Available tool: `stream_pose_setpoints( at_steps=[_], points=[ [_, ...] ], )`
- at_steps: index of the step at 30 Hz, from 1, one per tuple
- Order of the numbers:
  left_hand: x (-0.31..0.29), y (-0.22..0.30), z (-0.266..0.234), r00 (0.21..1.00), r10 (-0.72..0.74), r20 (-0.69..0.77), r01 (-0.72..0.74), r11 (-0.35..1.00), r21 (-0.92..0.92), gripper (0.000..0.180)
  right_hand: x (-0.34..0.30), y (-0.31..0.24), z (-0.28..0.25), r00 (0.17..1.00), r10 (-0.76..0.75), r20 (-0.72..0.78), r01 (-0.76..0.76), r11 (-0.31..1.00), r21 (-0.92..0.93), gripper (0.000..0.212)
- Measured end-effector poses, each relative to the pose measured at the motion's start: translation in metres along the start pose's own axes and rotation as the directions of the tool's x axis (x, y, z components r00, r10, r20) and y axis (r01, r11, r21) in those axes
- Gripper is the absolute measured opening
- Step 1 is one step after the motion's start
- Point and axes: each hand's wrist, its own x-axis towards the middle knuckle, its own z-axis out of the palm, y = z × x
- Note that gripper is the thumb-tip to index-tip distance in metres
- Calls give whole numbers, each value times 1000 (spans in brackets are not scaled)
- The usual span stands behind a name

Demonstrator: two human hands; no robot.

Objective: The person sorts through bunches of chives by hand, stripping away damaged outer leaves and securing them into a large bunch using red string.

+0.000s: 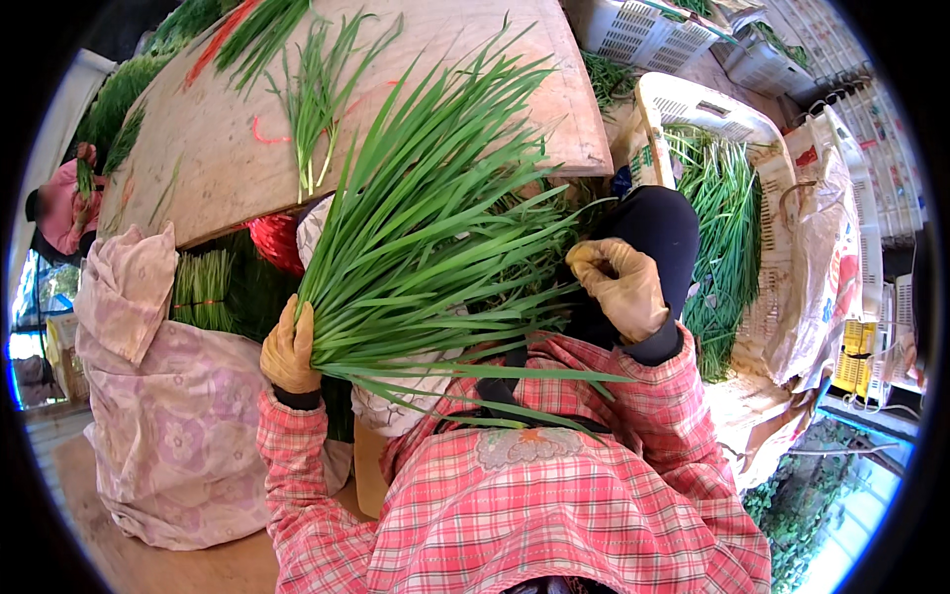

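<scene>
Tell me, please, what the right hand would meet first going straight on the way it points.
Pointing leftward, the right hand would probably meet the green leafy bunch first, though depth is unclear.

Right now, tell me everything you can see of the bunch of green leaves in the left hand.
The bunch is a thick, loose sheaf of long, narrow green leaves, fresh-looking, with pointed tips. The left hand grips its gathered end, mostly hiding it; no tie shows. From there the leaves fan up and to the right, overlapping the wooden table in this view, while a few stray low across the plaid shirt. Whether they touch either is unclear.
</scene>
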Motion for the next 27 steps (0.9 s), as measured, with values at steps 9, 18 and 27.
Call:
stream_pose_setpoints(
  at_steps=[9,18,27],
  points=[
    [-4,-6,-4,998,61,-5,-61,996,58,36,41,-70,37,747,-663,-48,572,678,-461,29],
    [-15,-18,-14,993,112,48,-115,991,65,36,28,-15,41,944,-300,137,280,949,148,7],
    [-19,-16,3,999,18,29,-16,999,-52,31,94,-37,20,801,-564,-202,522,822,-227,14]
  ],
)
